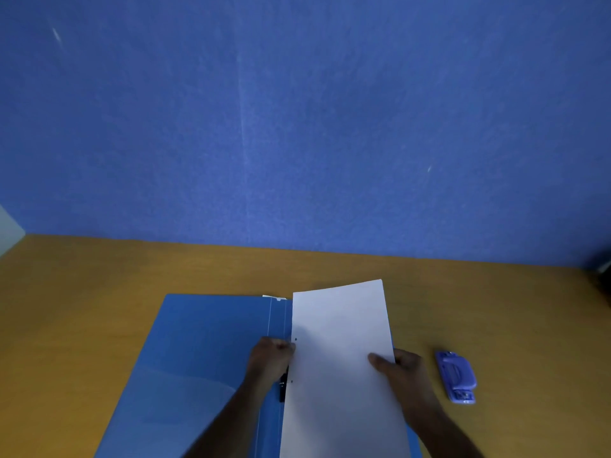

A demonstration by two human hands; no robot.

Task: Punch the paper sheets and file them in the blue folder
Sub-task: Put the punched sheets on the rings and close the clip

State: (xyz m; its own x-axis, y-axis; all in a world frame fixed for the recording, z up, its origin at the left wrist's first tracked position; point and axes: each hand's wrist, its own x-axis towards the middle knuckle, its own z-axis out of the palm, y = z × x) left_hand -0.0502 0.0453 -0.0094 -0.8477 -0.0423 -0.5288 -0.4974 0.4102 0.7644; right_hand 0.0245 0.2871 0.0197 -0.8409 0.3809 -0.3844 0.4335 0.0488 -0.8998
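Your left hand [272, 353] pinches the punched paper sheets [344, 368] at the holes, right hand [401, 366] gripping their edge; misaligned holes could tear on the blue folder [198, 358] fastener.

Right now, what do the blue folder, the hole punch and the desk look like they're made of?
Blue folder: looks like thin card or plastic with a smooth, faintly glossy face; pale sheen on the open cover. Hole punch: lilac moulded plastic by its rounded shape; any metal parts too small to tell. Desk: matte, wood-toned top, probably laminate.
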